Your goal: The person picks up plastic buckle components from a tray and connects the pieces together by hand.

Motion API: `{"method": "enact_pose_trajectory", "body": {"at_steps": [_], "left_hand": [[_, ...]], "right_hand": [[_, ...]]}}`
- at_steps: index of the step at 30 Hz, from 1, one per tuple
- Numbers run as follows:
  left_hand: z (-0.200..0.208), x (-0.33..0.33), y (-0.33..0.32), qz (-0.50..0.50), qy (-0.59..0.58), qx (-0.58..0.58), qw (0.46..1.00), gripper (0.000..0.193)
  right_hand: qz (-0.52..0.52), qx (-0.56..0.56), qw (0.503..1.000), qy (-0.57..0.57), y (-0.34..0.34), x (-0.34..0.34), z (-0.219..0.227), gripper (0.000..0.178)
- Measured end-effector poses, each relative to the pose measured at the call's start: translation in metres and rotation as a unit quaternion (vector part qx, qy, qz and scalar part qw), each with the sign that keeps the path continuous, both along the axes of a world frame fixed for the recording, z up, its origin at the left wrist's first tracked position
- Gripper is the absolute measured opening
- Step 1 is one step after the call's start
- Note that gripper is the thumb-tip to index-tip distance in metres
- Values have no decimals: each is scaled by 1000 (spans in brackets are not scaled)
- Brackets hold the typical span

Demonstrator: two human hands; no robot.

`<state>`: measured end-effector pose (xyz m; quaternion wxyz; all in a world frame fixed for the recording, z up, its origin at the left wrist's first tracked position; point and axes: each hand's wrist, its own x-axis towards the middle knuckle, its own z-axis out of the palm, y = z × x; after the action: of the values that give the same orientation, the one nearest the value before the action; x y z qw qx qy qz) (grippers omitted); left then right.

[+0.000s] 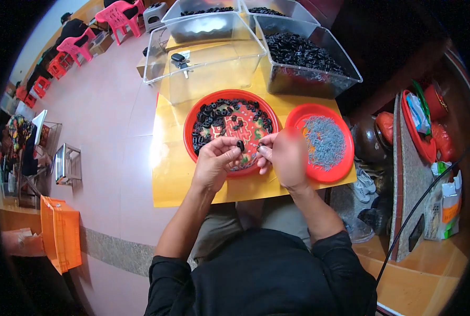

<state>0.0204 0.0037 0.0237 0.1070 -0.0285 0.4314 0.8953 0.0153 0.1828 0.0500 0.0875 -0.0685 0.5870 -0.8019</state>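
Over the front part of a round red tray (188,117), my left hand (214,162) pinches a small black oval plastic piece (240,146) between thumb and fingers. A short gap away, my right hand (286,160) has its thumb and forefinger closed at the tips. What they hold is too small to make out, and part of this hand is blurred. Many loose black plastic pieces (206,117) lie in the tray, mostly around its rim. Beside my right hand, a red plate (297,113) carries a pile of small grey metal pieces (324,142).
Clear plastic bins (314,79) heaped with black pieces stand at the back of the yellow tabletop (172,184). Another clear bin (203,58) has keys (180,60) by it. An orange crate (61,234) and metal stool (66,163) stand left; pink chairs (120,20) are farther off.
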Motion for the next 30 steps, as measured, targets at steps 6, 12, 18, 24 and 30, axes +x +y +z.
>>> {"method": "enact_pose_trajectory", "body": {"at_steps": [6,12,18,24,30], "left_hand": [[-1,21,-1,-3,-36,94,995,17],[-4,27,1,0,-40,118,992,16],[-5,30,3,27,-13,70,997,16],[-2,30,6,63,2,34,997,15],[-5,30,8,80,20,-5,997,14]], "right_hand": [[13,33,999,17,-15,14,10,13],[20,66,997,38,-18,16,8,13],[25,80,996,36,-19,17,5,12],[22,103,993,53,-21,18,2,13],[12,120,991,59,-22,19,3,13]]}}
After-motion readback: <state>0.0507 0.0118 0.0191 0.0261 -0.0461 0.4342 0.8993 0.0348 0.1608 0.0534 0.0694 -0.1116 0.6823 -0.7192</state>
